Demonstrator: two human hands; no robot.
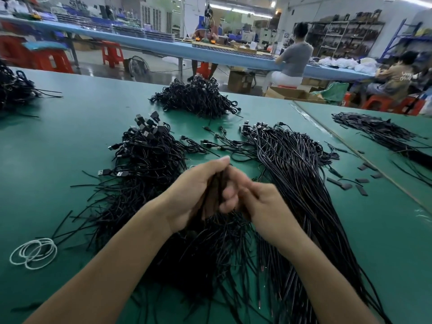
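My left hand (195, 191) grips a small bundle of black cables (214, 190) upright at the middle of the green table (58, 146). My right hand (259, 205) is beside it, fingers curled against the same bundle; motion blur hides the exact hold. The bundle's loose ends fan out below my wrists. To the left lies a heap of black USB cables (145, 155) with plugs pointing up. On the right a long sheaf of straight cables (297, 174) runs from the far side toward me.
Another cable heap (198, 98) lies farther back and a further one (14, 90) at the far left. White rubber bands (34, 253) lie near left. Small black sleeves (360, 183) are scattered right. A second table (383, 136) carries more cables. People sit at benches behind.
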